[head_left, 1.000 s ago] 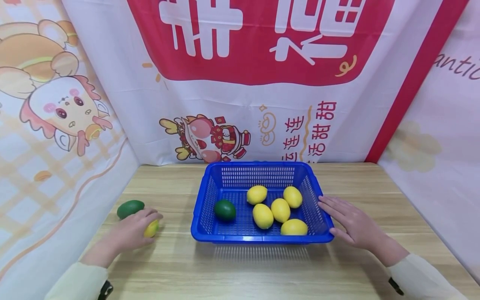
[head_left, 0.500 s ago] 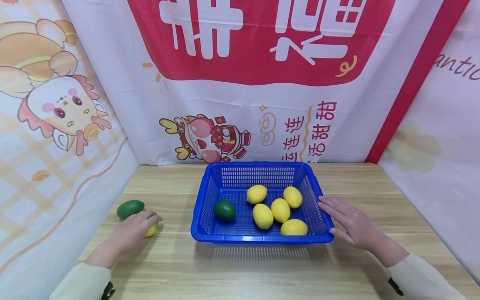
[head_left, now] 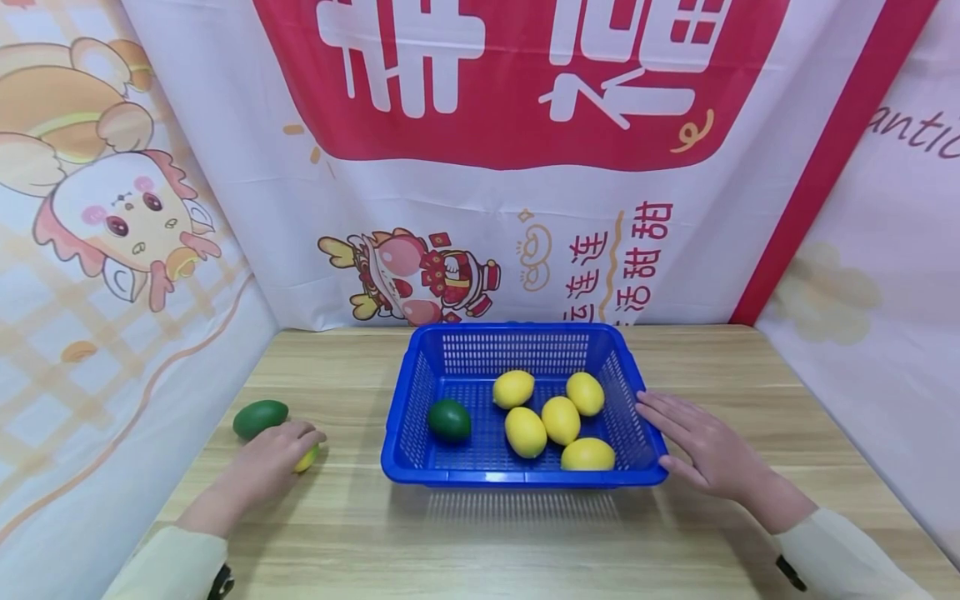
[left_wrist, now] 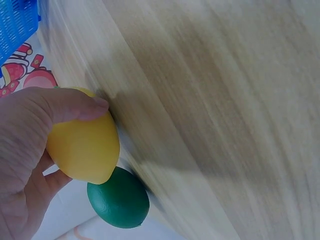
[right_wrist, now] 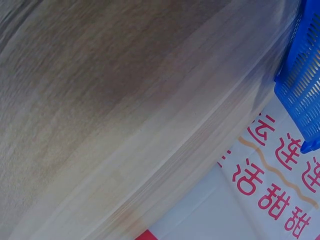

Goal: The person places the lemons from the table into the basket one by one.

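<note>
My left hand point(head_left: 270, 461) is low over the table at the left and grips a yellow mango-like fruit point(left_wrist: 82, 150) with a green patch. In the left wrist view the thumb lies across its side; some fingers are hidden behind it. Just beyond that hand a dark green egg-shaped fruit point(head_left: 260, 418) lies on the table. A blue plastic basket point(head_left: 525, 477) stands in the middle. It contains several yellow lemons point(head_left: 526, 432) and another dark green fruit point(head_left: 449, 420). My right hand point(head_left: 705, 446) rests with straight fingers against the basket's right rim; the right wrist view does not show this hand.
The wood-grain table point(head_left: 480, 550) ends at a printed cloth point(head_left: 510, 192) hanging behind the basket. More cloth hangs along the left point(head_left: 127, 333) and right sides point(head_left: 862, 292).
My left hand has shifted slightly, and less of the mango-like fruit shows beneath it in the head view. My right hand, the basket and its contents keep their places.
</note>
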Available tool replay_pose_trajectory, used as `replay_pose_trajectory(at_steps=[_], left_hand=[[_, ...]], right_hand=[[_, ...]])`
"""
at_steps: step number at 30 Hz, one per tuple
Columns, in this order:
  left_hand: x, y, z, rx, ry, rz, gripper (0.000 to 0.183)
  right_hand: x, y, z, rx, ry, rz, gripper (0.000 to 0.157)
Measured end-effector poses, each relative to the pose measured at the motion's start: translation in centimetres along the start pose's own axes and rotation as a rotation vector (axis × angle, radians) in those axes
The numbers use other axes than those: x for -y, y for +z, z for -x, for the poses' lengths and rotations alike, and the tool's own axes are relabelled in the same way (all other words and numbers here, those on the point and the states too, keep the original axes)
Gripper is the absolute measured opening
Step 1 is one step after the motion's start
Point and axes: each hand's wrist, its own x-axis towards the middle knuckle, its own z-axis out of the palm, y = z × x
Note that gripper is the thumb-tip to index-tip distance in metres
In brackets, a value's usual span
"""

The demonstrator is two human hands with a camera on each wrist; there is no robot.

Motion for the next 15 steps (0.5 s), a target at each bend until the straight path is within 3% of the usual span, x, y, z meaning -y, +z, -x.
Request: replay_pose_trajectory(at_steps=[15], left_hand=[[0.0, -0.12, -0.08, -0.029, 0.02, -0.02, 0.058]], right_hand=[[0.19, -0.24, -0.1, 0.011, 0.008, -0.005, 0.061]])
